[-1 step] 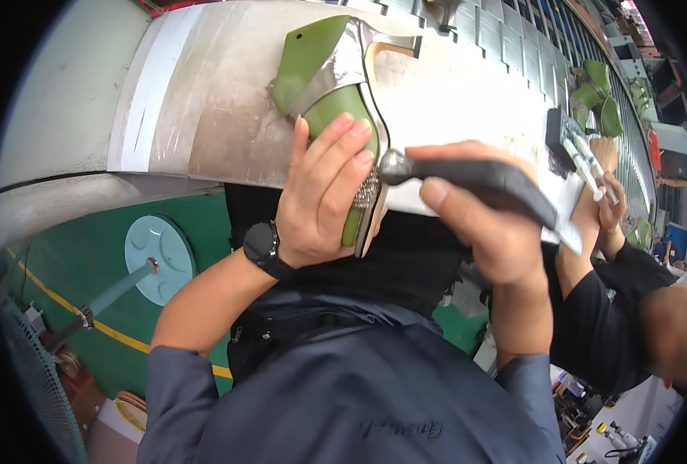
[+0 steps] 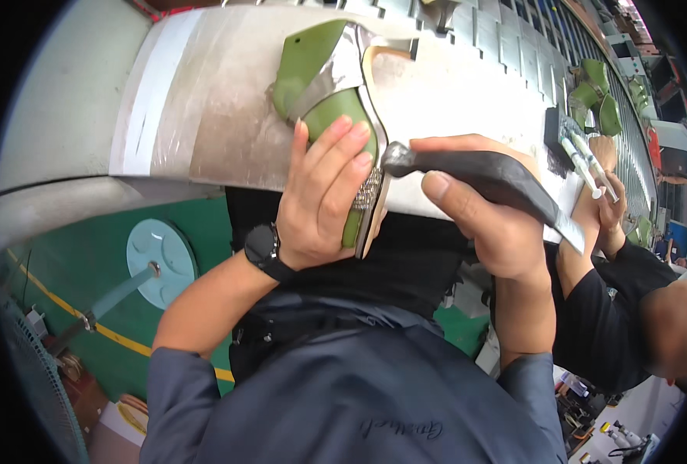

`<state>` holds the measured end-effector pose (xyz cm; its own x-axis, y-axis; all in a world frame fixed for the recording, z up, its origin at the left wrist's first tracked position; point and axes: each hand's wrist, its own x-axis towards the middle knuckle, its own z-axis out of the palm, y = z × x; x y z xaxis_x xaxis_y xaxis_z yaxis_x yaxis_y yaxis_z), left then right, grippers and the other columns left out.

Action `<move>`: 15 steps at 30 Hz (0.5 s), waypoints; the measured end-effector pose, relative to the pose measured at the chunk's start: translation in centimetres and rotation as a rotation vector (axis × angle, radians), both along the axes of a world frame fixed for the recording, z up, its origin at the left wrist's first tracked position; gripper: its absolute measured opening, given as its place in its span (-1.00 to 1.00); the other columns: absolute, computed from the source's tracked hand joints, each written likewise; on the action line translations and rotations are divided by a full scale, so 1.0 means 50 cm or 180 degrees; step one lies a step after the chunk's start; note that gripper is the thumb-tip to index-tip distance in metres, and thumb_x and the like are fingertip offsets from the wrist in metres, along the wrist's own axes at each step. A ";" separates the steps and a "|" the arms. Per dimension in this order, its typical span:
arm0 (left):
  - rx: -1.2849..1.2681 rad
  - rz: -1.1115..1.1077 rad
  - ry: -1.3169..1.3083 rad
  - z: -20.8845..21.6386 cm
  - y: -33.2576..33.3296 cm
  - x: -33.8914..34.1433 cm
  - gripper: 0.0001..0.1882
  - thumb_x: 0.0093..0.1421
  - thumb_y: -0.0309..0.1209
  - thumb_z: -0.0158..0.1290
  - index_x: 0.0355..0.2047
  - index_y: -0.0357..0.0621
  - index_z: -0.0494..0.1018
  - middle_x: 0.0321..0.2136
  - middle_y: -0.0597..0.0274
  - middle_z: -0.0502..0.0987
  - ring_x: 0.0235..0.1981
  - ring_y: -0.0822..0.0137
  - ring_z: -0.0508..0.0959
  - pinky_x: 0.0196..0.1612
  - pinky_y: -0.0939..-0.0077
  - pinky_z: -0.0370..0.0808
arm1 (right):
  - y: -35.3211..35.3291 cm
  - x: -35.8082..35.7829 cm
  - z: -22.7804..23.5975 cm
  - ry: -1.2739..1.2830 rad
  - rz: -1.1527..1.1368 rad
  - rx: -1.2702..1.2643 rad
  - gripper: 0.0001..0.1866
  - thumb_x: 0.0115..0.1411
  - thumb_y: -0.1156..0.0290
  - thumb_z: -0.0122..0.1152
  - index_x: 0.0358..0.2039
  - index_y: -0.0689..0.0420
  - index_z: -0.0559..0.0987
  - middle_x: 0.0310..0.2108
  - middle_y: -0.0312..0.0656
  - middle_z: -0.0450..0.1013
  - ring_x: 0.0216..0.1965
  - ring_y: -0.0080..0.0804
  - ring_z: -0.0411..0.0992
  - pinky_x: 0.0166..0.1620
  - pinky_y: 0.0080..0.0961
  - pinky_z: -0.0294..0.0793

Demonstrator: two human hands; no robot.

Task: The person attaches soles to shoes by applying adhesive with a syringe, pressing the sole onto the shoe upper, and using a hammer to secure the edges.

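Observation:
A high-heeled sandal (image 2: 367, 108) on a green shoe last (image 2: 312, 58) lies sideways on the bench, with silver straps and a rhinestone band (image 2: 366, 192). My left hand (image 2: 320, 193) is closed around its toe part, fingers lying over the green last and the band. In my right hand (image 2: 498, 224) is a dark hammer (image 2: 475, 174), gripped between thumb and fingers. Its rounded end is beside the sole's edge near the band; whether they touch I cannot tell. The flat, pale end points toward the lower right.
To the right a co-worker's hand (image 2: 612, 203) is near white syringe-like tubes (image 2: 584, 164) and a dark box (image 2: 564, 131). More green lasts (image 2: 594, 97) sit beyond on a slatted metal conveyor (image 2: 506, 46). A pale blue round base with a pole (image 2: 160, 263) stands on the green floor at left.
The hammer's rounded end has shifted slightly up and to the right along the sole's edge. My left hand and the sandal have hardly moved.

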<state>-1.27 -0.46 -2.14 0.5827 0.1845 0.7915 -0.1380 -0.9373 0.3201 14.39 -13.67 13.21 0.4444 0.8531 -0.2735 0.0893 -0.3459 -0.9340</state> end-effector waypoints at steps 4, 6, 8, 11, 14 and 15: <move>-0.0098 0.0018 -0.0018 0.005 -0.006 0.004 -0.19 0.16 -0.28 0.33 0.28 -0.34 0.17 0.24 -0.35 0.36 0.27 -0.34 0.41 0.44 -0.34 0.08 | -0.047 0.008 0.022 -0.0341 -0.0227 0.1306 -0.61 0.21 0.62 0.29 0.07 0.30 0.62 -0.14 -0.15 0.65 -0.27 -0.61 0.53 -0.18 -0.67 0.50; -0.0052 -0.0014 0.0039 0.015 -0.012 0.012 -0.18 0.16 -0.25 0.34 0.29 -0.34 0.17 0.25 -0.36 0.35 0.29 -0.34 0.39 0.44 -0.34 0.08 | -0.060 -0.015 -0.009 -0.0349 -0.0238 0.0987 -0.62 0.19 0.59 0.32 0.05 0.29 0.63 -0.17 -0.12 0.66 -0.26 -0.55 0.57 -0.15 -0.60 0.54; -0.0144 -0.0088 -0.0140 0.002 -0.005 0.007 -0.15 0.16 -0.21 0.35 0.30 -0.34 0.17 0.26 -0.37 0.34 0.31 -0.34 0.37 0.45 -0.33 0.08 | -0.024 -0.020 -0.025 -0.1064 0.0461 0.0628 -0.68 0.19 0.54 0.36 -0.02 0.23 0.66 -0.23 -0.08 0.66 -0.25 -0.38 0.64 -0.10 -0.48 0.58; -0.0317 -0.0158 -0.0054 0.025 0.002 0.000 -0.20 0.25 -0.28 0.26 0.36 -0.38 0.15 0.30 -0.37 0.32 0.32 -0.29 0.38 0.46 -0.25 0.07 | -0.013 0.021 -0.049 -0.2087 -0.0203 0.0569 -0.70 0.20 0.50 0.36 -0.04 0.25 0.66 -0.37 -0.11 0.62 -0.38 -0.46 0.55 -0.20 -0.49 0.53; -0.1459 0.0029 -0.0356 0.075 -0.004 -0.031 -0.27 0.30 -0.30 0.22 0.34 -0.42 0.20 0.32 -0.33 0.31 0.32 -0.20 0.40 0.42 -0.19 0.19 | -0.043 0.104 -0.102 -0.3851 -0.0069 -0.0521 -0.60 0.15 0.53 0.33 0.03 0.27 0.60 -0.17 0.07 0.59 -0.09 -0.12 0.58 -0.03 -0.30 0.53; -0.2268 -0.0094 -0.0267 0.077 0.000 -0.057 -0.33 0.34 -0.30 0.19 0.32 -0.44 0.23 0.33 -0.28 0.32 0.31 -0.15 0.42 0.39 -0.14 0.26 | -0.060 0.114 -0.102 -0.4016 0.0070 -0.0039 -0.57 0.04 0.58 0.36 -0.01 0.30 0.61 -0.09 0.07 0.57 0.02 0.01 0.51 0.05 -0.19 0.51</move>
<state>-4.10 -0.43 1.70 0.5380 0.6581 0.5267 -0.2109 -0.4998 0.8401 20.09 -16.69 8.12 0.3872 0.8640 0.3219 0.9203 -0.3410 -0.1916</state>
